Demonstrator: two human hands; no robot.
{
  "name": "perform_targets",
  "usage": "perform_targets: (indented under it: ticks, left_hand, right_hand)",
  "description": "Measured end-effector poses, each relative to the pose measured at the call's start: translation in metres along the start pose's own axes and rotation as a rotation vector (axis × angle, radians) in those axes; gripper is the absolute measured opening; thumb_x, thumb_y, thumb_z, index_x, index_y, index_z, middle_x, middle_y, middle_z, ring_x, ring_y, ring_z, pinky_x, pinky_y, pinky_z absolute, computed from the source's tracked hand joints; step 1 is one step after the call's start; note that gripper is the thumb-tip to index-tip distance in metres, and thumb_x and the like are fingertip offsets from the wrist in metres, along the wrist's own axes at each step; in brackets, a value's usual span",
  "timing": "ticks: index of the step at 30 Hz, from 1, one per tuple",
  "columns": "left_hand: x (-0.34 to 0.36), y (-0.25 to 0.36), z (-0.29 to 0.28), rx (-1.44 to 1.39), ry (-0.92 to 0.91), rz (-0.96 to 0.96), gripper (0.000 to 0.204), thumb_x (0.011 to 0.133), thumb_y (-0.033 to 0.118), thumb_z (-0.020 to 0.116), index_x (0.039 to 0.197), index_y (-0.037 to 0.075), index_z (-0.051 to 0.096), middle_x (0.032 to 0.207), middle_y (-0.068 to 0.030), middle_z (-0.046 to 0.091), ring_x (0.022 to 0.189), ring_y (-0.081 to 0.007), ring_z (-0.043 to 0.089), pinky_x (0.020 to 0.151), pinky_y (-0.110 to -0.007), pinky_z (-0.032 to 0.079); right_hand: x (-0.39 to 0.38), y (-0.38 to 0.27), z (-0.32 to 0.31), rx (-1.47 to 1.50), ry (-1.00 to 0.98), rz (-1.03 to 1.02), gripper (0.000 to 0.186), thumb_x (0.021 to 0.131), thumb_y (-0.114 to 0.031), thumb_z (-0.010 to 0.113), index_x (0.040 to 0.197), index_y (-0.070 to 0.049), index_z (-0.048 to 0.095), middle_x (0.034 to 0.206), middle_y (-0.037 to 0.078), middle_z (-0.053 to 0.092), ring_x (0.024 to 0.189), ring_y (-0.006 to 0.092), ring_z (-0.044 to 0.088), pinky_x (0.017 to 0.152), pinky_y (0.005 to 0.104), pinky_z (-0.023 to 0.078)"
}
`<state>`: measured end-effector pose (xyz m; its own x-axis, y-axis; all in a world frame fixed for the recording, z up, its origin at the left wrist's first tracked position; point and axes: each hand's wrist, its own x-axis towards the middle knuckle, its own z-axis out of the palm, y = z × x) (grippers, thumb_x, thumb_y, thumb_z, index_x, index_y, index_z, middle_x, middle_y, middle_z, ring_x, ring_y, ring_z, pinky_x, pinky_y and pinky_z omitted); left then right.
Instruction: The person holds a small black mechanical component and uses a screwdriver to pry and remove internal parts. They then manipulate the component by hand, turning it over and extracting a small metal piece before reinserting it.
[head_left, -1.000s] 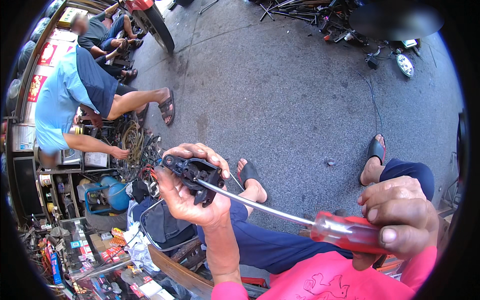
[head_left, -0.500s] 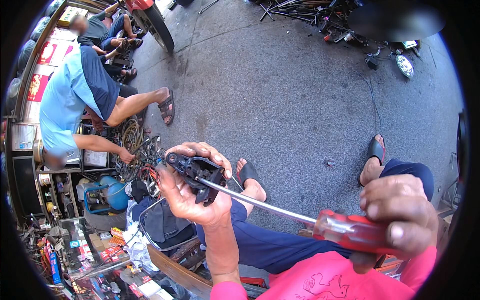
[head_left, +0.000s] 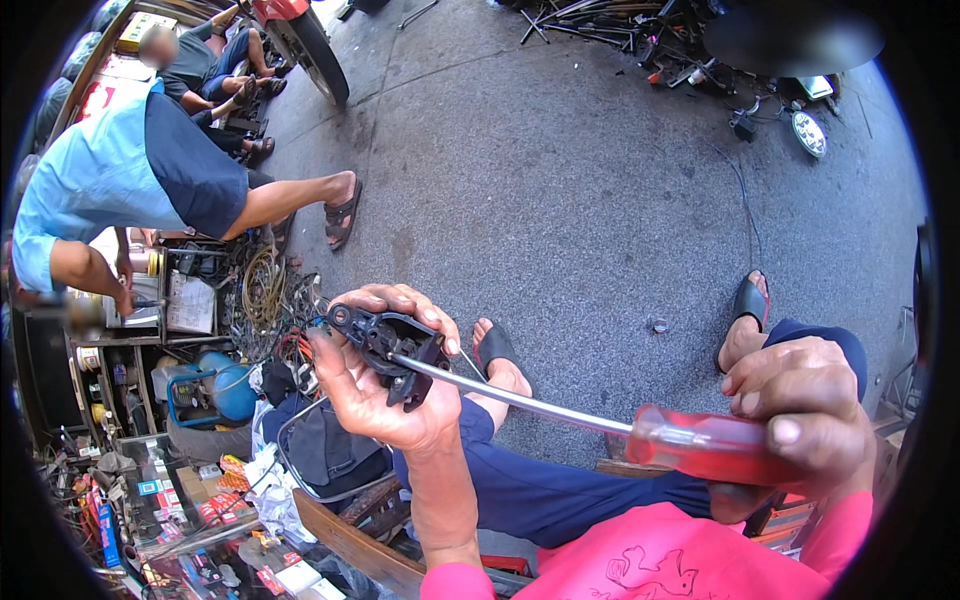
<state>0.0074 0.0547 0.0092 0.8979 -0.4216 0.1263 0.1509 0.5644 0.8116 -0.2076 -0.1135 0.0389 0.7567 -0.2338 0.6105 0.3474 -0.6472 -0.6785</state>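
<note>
In my left hand (head_left: 390,405) is a black plastic part (head_left: 385,345), held from below with fingers curled over its far side; it has a round eye at its upper left end and several inner pieces. My right hand (head_left: 795,420) grips the red translucent handle of a screwdriver (head_left: 680,440). The long metal shaft crosses toward the left, its tip inside the black part, where it is too small to make out exactly what it touches.
A co-worker (head_left: 95,185) bends over cluttered shelves (head_left: 190,300) at left; another person (head_left: 200,70) sits beyond, beside a motorbike wheel (head_left: 320,65). A glass counter (head_left: 170,490) with small packages is lower left. Scrap parts (head_left: 590,30) lie at back right, with a round lamp (head_left: 809,133).
My right hand has shifted and turned slightly on the screwdriver handle. My left hand stays nearly still. The co-worker in light blue has moved leftward, an arm now lower among the shelves.
</note>
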Motion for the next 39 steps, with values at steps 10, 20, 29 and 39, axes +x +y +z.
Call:
perform_targets:
  ticks: [10, 20, 29, 39]
  left_hand:
    - [0.001, 0.000, -0.002, -0.025, 0.045, -0.024, 0.048, 0.092, 0.048, 0.036, 0.089, 0.002, 0.050, 0.080, -0.0145, 0.051, 0.067, -0.0246, 0.053, 0.046, -0.033, 0.045]
    - [0.000, -0.004, 0.000, -0.025, -0.025, -0.053, 0.049, 0.092, 0.048, 0.037, 0.091, 0.001, 0.051, 0.082, -0.0147, 0.052, 0.069, -0.0251, 0.053, 0.046, -0.034, 0.045]
    - [-0.002, -0.004, 0.000, 0.004, 0.009, -0.038, 0.048, 0.092, 0.049, 0.036, 0.089, 0.002, 0.049, 0.080, -0.0145, 0.051, 0.066, -0.0245, 0.053, 0.046, -0.034, 0.045]
    - [0.001, -0.003, 0.003, -0.029, 0.005, -0.059, 0.049, 0.092, 0.049, 0.036, 0.089, 0.002, 0.049, 0.079, -0.0147, 0.051, 0.066, -0.0244, 0.053, 0.046, -0.033, 0.045]
  right_hand:
    - [0.002, -0.006, -0.003, -0.075, -0.024, 0.160, 0.073, 0.059, -0.043, 0.079, 0.114, -0.010, 0.045, 0.075, 0.006, 0.055, 0.058, 0.0206, 0.059, 0.055, 0.0357, 0.050]
    - [0.004, 0.002, -0.006, 0.037, -0.065, -0.045, 0.069, 0.064, -0.044, 0.077, 0.111, -0.004, 0.045, 0.078, 0.010, 0.055, 0.053, 0.0195, 0.058, 0.052, 0.0329, 0.051]
    - [0.000, 0.009, 0.005, 0.076, 0.018, -0.088, 0.067, 0.065, -0.038, 0.080, 0.111, -0.004, 0.044, 0.075, 0.009, 0.054, 0.054, 0.0197, 0.059, 0.048, 0.0311, 0.052]
    - [0.003, 0.003, -0.003, 0.019, -0.026, -0.071, 0.062, 0.066, -0.038, 0.078, 0.109, -0.006, 0.047, 0.070, 0.009, 0.054, 0.052, 0.0197, 0.058, 0.050, 0.0328, 0.051]
